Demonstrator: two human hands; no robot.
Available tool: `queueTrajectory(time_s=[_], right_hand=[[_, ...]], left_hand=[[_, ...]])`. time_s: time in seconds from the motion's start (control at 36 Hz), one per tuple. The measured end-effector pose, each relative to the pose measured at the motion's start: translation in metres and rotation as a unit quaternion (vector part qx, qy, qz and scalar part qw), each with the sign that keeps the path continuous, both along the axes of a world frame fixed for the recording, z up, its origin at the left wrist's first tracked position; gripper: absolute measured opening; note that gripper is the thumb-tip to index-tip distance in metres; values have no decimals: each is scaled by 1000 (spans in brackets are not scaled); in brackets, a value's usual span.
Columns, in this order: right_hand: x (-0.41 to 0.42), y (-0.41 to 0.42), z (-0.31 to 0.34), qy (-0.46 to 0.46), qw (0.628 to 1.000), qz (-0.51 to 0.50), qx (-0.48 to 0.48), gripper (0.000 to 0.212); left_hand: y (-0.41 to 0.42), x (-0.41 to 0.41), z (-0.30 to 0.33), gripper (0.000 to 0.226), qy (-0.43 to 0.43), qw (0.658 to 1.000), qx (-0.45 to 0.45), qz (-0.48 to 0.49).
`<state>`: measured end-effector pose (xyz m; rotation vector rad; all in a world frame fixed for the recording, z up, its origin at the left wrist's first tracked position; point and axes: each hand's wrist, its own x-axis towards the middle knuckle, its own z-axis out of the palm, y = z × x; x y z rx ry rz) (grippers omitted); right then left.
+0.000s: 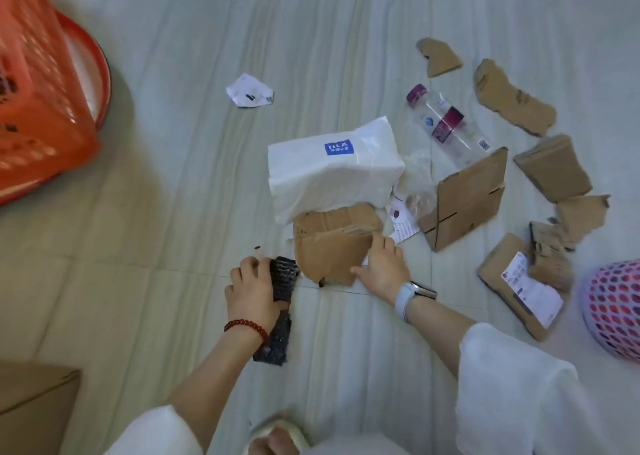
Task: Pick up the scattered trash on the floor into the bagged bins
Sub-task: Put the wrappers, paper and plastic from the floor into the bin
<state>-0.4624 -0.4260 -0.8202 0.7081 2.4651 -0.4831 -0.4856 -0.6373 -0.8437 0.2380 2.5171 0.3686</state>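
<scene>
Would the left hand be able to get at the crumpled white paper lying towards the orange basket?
Probably not yet: the left hand grips a black mesh piece. Bare floor lies between it and the crumpled white paper.

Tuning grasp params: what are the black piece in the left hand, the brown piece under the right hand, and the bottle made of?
Black piece: looks like soft textured plastic, bumpy, glossy.
Brown piece: matte corrugated cardboard, torn edges, creases.
Bottle: clear plastic, see-through.

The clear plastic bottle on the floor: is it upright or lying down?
Lying down. The clear plastic bottle rests on its side on the floor, cap end pointing away from the person.
</scene>
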Motion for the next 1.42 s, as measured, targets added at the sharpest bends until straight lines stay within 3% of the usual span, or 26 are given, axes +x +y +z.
queueTrajectory(time_s=[0.11,0.25,0.33,0.39,0.5,0.56,0.61,0.69,0.78,0.89,1.0,1.06,1.17,1.25,1.33,1.42], right_hand=[[-9,-2,-9,42,999,-12,-30,80],[-36,-12,-15,93,991,-63,-71,79],[-49,-16,-18,123,982,-99,-106,72],[-54,-16,-19,140,977,-109,-119,56],[-59,-6,-15,116,980,-78,-142,41],[-61,5,-7,109,983,-25,-146,35],[-61,21,0,120,984,59,-117,31],[-57,51,9,135,972,190,-29,37],[-45,86,22,126,949,288,41,33],[-32,122,31,95,943,306,88,29],[-19,148,30,71,931,328,144,31],[-13,158,28,73,936,303,163,31],[-8,162,23,121,957,218,150,28],[-15,154,18,195,960,158,125,44],[-27,147,10,215,946,188,151,55],[-42,144,-1,177,954,212,117,70]], left_hand=[[-1,-4,-7,56,25,999,15,-22],[1,-2,-16,14,77,992,90,-31],[-4,4,-15,21,80,984,157,-14],[-8,8,-10,23,64,978,198,28],[-13,9,1,39,39,959,261,105],[-9,5,9,43,45,957,270,99],[0,0,16,47,78,965,246,52],[20,-9,25,47,210,954,201,-70],[45,-16,30,39,212,955,160,-134],[73,-29,20,38,239,951,71,-181],[95,-51,11,77,216,969,-15,-121],[101,-62,11,86,197,977,-43,-71],[107,-80,15,71,156,982,-87,-57],[105,-84,22,46,173,982,-26,-75],[100,-76,37,20,176,968,103,-145],[95,-63,50,18,107,947,154,-259]])
